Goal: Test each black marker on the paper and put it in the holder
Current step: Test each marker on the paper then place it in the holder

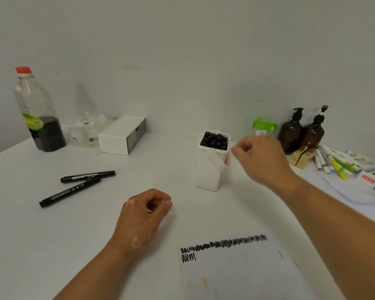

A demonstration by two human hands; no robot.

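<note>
The holder (208, 176) is nearly full and the paper (236, 276) is scribbled, yet two markers (88, 176) wait untested on the bench (30, 234), while the left hand (145, 211) and the right hand (262, 161), loosely curled, hold nothing.

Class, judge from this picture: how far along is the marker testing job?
Done: many black markers stand in the holder, and scribbles cross the paper. In hand: nothing; the right hand hovers beside the holder, and the left hand looks empty. Left: two loose markers lying on the table.
</note>
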